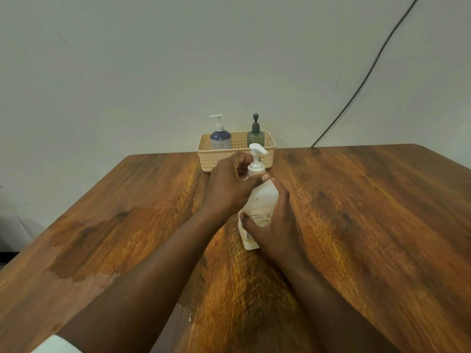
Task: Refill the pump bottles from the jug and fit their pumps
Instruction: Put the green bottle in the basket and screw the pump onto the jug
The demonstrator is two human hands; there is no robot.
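While the translucent white bottle (260,200) stands on the glossy wood-grain table (356,212), I note right hand (274,225) wrapped around its body, left hand (229,184) fingers (263,177) pinching the white pump (256,161) collar.

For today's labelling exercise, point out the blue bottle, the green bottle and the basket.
blue bottle (220,140): head view, on its rounded body.
green bottle (255,138): head view, on its body.
basket (230,161): head view, on its front wall.

White bottle (260,200) label half hidden by right hand (274,222), print unreadable
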